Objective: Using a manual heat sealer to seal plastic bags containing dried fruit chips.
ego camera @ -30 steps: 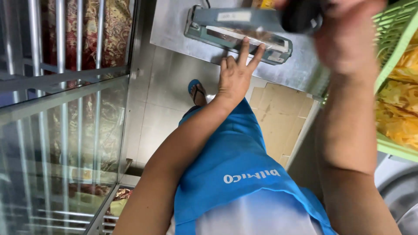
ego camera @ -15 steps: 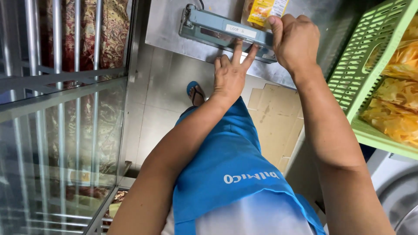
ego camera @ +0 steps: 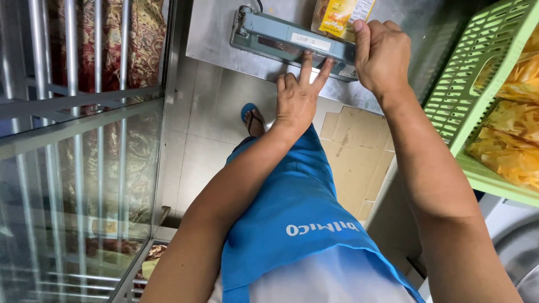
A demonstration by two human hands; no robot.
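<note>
Since the earlier frame the right hand [ego camera: 383, 55] has come down off the sealer's knob and now sits clamped over the right end of the grey-blue heat sealer [ego camera: 292, 40], thumb up along the bar, fingers curled over the top and pressing it shut. Left hand [ego camera: 296, 96] hasn't really gone anywhere, it's flat at the front edge of the sealer with two fingers spread in a V, holding nothing, just propped against the bar

Only one view, the head cam looking straight down. If you ask me, the trick at this point is even pressure along the whole bar with the bag mouth lying flat, and those spread left fingers stay out from under the arm so nothing gets pinched. Can't tell if the bag neck is actually wrinkle-free, the bar hides it

Packaging stuff: yellow snack bag [ego camera: 338, 15] sticks out behind the sealer towards the far edge of the metal bench [ego camera: 216, 33], glossy, yellow-orange with a white patch near its top corner. Small white rectangular label [ego camera: 310, 40] sits on the sealer's arm about mid-length. Off the bench's right side a green slotted basket [ego camera: 466, 84] holds clear bags of yellow chips [ego camera: 508, 148]. Flattened cardboard [ego camera: 356, 154] lies on the floor under the bench's near edge
</note>
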